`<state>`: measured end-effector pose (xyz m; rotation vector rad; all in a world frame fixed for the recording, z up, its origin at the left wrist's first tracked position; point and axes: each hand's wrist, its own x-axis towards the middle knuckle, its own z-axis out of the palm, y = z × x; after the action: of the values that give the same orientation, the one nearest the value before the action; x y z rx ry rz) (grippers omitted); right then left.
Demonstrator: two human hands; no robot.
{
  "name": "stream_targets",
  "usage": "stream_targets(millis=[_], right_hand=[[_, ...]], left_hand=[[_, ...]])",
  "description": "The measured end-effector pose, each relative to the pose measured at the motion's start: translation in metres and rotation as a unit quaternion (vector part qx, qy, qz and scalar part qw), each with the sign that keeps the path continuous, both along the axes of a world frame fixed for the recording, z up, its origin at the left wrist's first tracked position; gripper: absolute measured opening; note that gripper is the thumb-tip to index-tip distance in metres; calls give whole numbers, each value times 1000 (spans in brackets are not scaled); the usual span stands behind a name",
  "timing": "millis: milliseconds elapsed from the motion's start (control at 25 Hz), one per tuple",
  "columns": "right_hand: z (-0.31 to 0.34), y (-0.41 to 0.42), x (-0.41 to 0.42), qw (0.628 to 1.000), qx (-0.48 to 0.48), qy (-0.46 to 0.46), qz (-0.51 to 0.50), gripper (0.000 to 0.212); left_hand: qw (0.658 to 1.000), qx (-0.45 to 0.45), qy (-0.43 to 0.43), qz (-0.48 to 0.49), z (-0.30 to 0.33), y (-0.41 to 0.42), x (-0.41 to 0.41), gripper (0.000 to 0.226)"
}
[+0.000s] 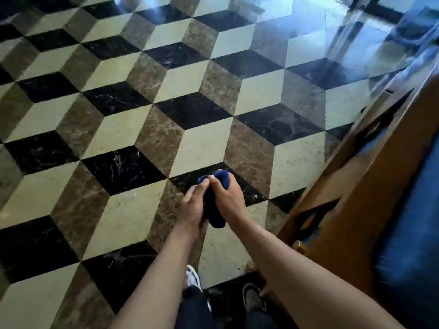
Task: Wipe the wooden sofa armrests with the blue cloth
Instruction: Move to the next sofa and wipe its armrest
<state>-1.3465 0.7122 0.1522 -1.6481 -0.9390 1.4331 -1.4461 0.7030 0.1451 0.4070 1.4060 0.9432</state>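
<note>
Both hands out in front, low over the floor of cube-patterned tiles in black, cream and brown marble. Blue cloth bunched into a dark wad, gripped between the two hands and held in the air, well clear of any wood. Right hand wrapped around the upper part of the cloth, fingers curled tight about it, a rounded fold of blue poking out above the knuckles. Left hand closing in from the side, fingers pressed together and pinching the cloth's top edge, right beside the right thumb. Lower end of the cloth hanging free below both palms. Wooden sofa armrest off to the right, slanting up the frame, near the right forearm but apart from the cloth. Blue cushion beyond the wood, at the far right edge. Two shoes at the bottom, partly hidden behind the forearms, dark trouser legs below them.
</note>
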Motion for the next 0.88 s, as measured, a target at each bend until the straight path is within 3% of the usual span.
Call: stream_targets(millis=[80, 200, 400, 480, 600, 720, 880], right_hand=[[16, 44, -16, 1000, -17, 3, 12, 43], [37, 107, -33, 1000, -1, -7, 22, 45], [67, 219, 1, 986, -26, 104, -129, 31], [75, 254, 35, 977, -55, 117, -168, 30], [77, 320, 111, 943, -98, 214, -234, 35], [68, 377, 206, 925, -45, 281, -254, 45], [70, 454, 335, 949, 15, 209, -235, 48]], left_hand=[[1000, -1, -19, -19, 9, 46, -24, 62], [996, 7, -65, -61, 22, 120, -51, 36], [979, 37, -37, -195, 68, 251, -41, 32], [966, 39, -46, -249, 86, 301, -13, 36], [939, 39, -43, -338, 109, 385, 64, 34], [911, 43, -38, -409, 114, 470, 158, 32], [910, 72, 69, -402, 107, 577, 271, 20]])
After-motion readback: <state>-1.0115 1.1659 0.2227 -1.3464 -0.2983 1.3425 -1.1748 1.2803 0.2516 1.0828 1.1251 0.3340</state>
